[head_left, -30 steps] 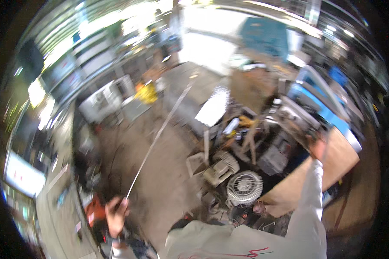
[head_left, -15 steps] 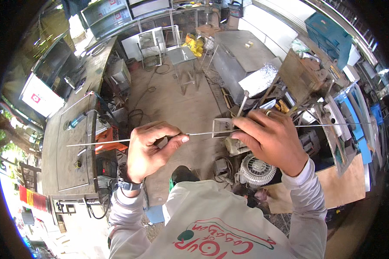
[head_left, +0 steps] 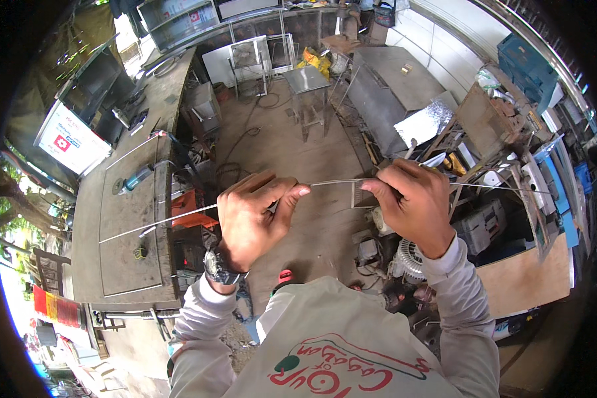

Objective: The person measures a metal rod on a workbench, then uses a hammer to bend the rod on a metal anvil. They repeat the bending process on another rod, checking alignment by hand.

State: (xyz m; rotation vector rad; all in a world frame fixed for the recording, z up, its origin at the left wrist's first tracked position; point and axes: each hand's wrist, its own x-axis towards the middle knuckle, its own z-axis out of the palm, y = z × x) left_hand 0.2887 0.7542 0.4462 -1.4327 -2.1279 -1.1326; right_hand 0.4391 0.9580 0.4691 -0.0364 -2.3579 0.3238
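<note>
A long thin metal rod point(head_left: 335, 181) is held crosswise in front of me in both hands. My left hand point(head_left: 255, 209) is closed round it, thumb and index finger pinching it. A short way to the right, my right hand point(head_left: 411, 202) grips it the same way, also closed. Between the hands the rod arches slightly upward. Its left end slopes down over the workbench point(head_left: 89, 259), while the right end reaches past my right hand over the clutter. The parts of the rod inside my fists are hidden.
On the bench at the left lie a teal angle grinder point(head_left: 134, 180) and a small yellow-black tape measure point(head_left: 140, 252). A metal stool point(head_left: 306, 79) stands ahead on the floor. To the right are a grey metal cabinet point(head_left: 398, 76), a plywood sheet point(head_left: 530, 275) and piled scrap.
The rod, nearly straight before, now bows upward between my hands. Its left part slopes down more steeply. My hands have tilted with it, and the whole view has shifted a little.
</note>
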